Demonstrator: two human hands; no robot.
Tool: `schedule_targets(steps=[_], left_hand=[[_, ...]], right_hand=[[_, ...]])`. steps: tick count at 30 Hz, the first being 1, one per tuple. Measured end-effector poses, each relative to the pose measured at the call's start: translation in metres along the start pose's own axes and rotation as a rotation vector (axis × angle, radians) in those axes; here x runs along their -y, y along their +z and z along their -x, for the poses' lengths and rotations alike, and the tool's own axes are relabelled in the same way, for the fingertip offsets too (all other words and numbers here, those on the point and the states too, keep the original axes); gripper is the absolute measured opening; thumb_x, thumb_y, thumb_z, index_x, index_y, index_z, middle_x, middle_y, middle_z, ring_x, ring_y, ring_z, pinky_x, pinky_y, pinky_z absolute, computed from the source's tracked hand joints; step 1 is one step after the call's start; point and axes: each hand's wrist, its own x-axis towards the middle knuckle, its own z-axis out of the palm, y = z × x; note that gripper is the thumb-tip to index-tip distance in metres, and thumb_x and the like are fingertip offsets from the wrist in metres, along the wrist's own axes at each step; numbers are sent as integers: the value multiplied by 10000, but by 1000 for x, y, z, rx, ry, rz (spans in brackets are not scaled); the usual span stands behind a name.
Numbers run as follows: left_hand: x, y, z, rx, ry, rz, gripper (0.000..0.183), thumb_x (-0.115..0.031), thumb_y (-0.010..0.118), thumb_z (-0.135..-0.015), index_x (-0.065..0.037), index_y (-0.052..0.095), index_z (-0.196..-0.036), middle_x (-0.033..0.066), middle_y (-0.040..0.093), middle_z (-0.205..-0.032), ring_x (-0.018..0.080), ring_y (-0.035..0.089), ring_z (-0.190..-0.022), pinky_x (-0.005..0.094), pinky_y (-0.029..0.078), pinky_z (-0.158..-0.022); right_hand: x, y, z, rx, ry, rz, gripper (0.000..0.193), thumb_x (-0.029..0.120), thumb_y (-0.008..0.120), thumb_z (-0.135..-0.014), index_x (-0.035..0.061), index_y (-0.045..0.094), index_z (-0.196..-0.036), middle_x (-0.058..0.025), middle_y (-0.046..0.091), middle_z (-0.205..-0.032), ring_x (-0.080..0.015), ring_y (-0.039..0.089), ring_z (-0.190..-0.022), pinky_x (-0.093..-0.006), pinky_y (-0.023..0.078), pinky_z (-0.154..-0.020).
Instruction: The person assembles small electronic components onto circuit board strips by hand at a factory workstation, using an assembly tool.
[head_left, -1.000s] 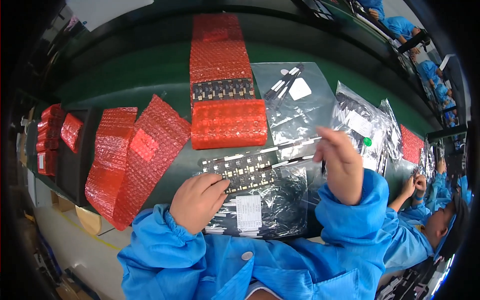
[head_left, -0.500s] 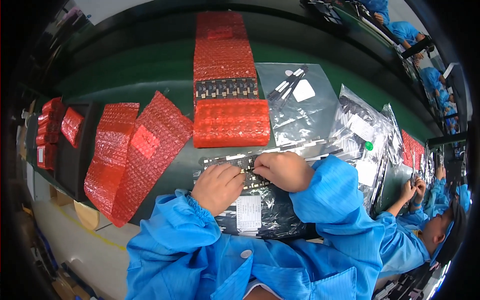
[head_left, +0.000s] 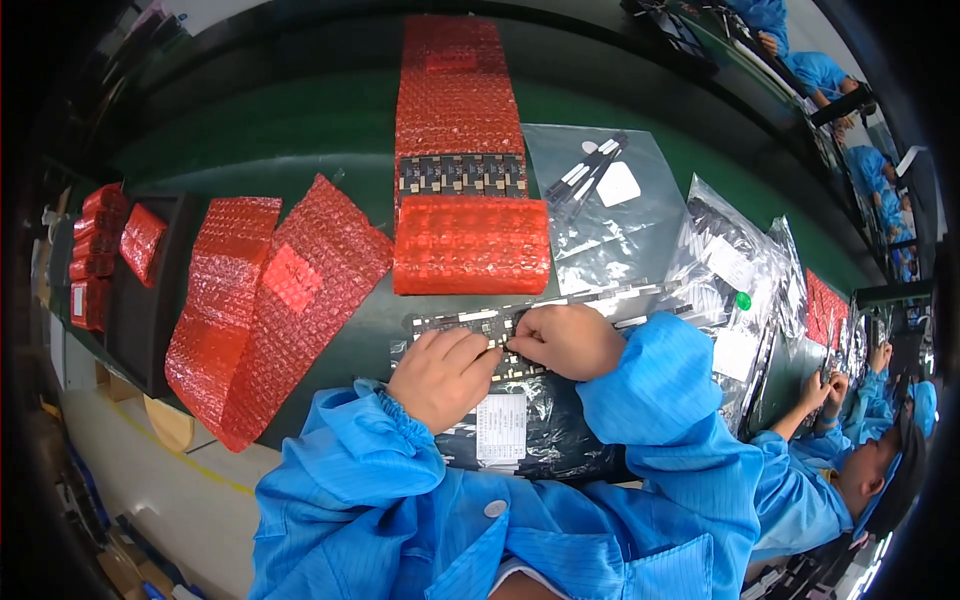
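Note:
A black circuit board panel with pale metal pads lies on a plastic bag that carries a white label. My left hand rests over the panel's near left part, fingers bent together and gripping it. At the panel's middle, my right hand is closed in a pinch, its thumb and index fingertip near the left fingertips. Whatever sits in that pinch is too small and covered to make out. Thin black-and-white strips lie along the panel's far edge and beyond my right hand.
Red bubble wrap with more circuit boards lies ahead. More red wrap and a black tray are at left. A clear bag with loose strips and filled bags lie right. A co-worker sits at right.
The whole view has shifted slightly. Both hands stay at the same spot on the panel, with only small finger movements.

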Motion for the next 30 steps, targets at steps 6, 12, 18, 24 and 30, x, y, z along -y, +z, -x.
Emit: schedule_targets(steps=[6, 12, 18, 24, 30], left_hand=[[-1, 0, -1, 0, -2, -1, 291, -92, 647, -634, -65, 625, -922, 39, 554, -920, 213, 532, -885, 330, 423, -726], [-1, 1, -1, -20, 4, -24, 291, -91, 646, -627, -76, 630, -917, 33, 552, -916, 210, 531, -875, 329, 421, -721], [-1, 2, -1, -8, 13, -50, 290, -102, 645, -623, -91, 636, -913, 28, 548, -909, 206, 523, -869, 330, 413, -718], [-2, -1, -2, 4, 38, -83, 262, -125, 600, -665, -93, 617, -925, 19, 530, -892, 185, 511, -882, 324, 409, -725], [-1, 1, -1, 6, 24, -63, 285, -103, 642, -625, -93, 639, -910, 29, 543, -908, 211, 508, -894, 339, 407, -731]], right_hand=[[-1, -1, -1, -18, -11, 4, 218, 295, 606, -772, 79, 636, -771, -116, 626, -705, -285, 615, -668, -376, 480, -609], [-1, 2, -2, -36, -13, 54, 218, 300, 618, -752, 85, 638, -773, -112, 630, -706, -281, 618, -668, -374, 485, -614], [0, 2, -1, -34, 7, 51, 216, 303, 619, -745, 89, 638, -765, -105, 631, -706, -275, 619, -670, -374, 486, -614], [1, 2, -1, -40, -9, 57, 213, 297, 616, -745, 85, 636, -753, -104, 633, -708, -275, 619, -670, -373, 488, -616], [1, 1, -2, -22, 0, 65, 218, 302, 609, -749, 86, 635, -751, -103, 634, -714, -275, 620, -678, -373, 488, -620]])
